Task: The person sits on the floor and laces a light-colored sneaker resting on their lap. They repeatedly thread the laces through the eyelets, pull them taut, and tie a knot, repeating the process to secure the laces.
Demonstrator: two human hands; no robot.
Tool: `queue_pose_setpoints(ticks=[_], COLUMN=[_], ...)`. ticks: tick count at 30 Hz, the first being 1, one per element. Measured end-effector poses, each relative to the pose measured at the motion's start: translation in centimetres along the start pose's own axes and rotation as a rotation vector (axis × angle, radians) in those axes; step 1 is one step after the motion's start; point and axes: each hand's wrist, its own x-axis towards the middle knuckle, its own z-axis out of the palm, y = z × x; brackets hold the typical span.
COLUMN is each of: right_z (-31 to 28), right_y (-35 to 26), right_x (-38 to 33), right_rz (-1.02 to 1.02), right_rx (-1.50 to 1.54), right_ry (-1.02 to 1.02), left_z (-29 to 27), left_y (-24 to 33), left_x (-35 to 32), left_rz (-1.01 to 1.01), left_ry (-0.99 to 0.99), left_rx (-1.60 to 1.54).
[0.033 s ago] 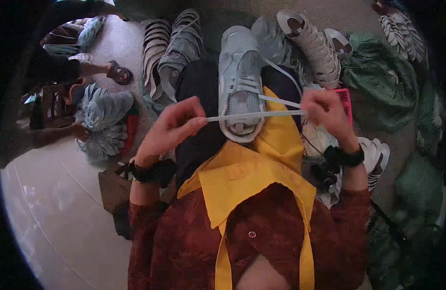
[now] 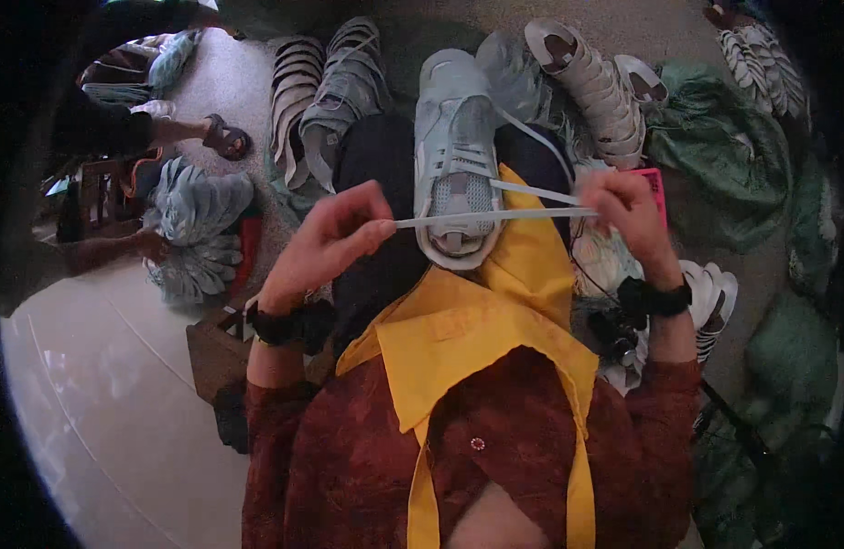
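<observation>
A pale grey-green shoe upper [image 2: 454, 137] lies on my lap, its heel opening toward me. Its laces run zigzag through the eyelets. A pale shoelace [image 2: 477, 217] is stretched sideways across the opening. My left hand [image 2: 340, 233] pinches one end of it, left of the shoe. To the right of the shoe, my right hand [image 2: 623, 206] is closed on the other end. A second stretch of lace angles from the eyelets to the right hand, and one loop curves above it. A yellow apron [image 2: 477, 339] lies under the shoe's heel.
Nested shoe uppers [image 2: 298, 101] stand beyond my left knee, with another white row [image 2: 596, 91] at far right. Green sacks [image 2: 724, 165] lie on the right near a pink card [image 2: 655, 192]. Another person's hand [image 2: 152, 247] touches bundled uppers [image 2: 202, 201] at left.
My right hand has shifted slightly to the right, drawing out the lace there. My left hand has barely moved. The shoe stays in place.
</observation>
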Motion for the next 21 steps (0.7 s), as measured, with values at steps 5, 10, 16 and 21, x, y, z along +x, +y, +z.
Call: queue_pose_setpoints(ticks=[5,10,16,21], right_z=[-2.6,-3.2,1.8,9.7], right_y=[4.1,5.4,2.0,-3.3], right_x=[-1.7,-1.7,1.2,1.9], right_rz=[-0.026,0.199,-0.213,-0.124], right_rx=[0.053,0.028,-0.793,-0.123], right_ry=[0.176,0.380,0.581,0.102], left_z=[1.8,4.0,5.3,5.6], left_y=[-0.5,-1.8,-0.7,-0.2], left_x=[1.5,2.7,2.4,2.7], left_rz=[0.038,0.099,0.129,0.209], left_ry=[0.044,0.116,0.200,0.215], left_rx=[0.008,0.095,0.268,0.325])
